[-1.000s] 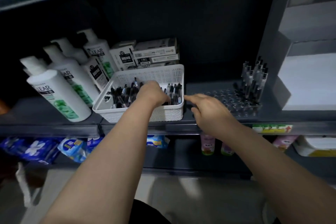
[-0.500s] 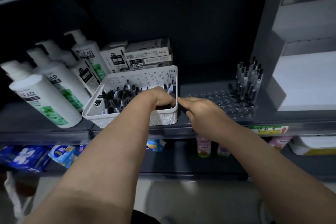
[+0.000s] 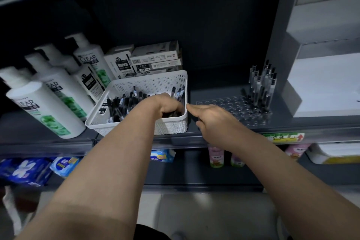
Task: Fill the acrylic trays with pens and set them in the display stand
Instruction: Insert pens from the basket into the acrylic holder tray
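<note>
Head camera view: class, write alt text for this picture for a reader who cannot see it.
A person's left hand reaches into a white basket of loose black pens on a dark shop shelf, while the right hand points its forefinger at the basket's right rim. To the right, a clear acrylic tray holds a few upright pens at its far end; shampoo bottles stand left.

left hand (image 3: 167, 106) fingers buried in basket (image 3: 171, 124) pens, grip unreadable. Stand (image 3: 329, 48) cut off at right edge. Shelf tag (image 3: 282, 137) text blurred.
</note>
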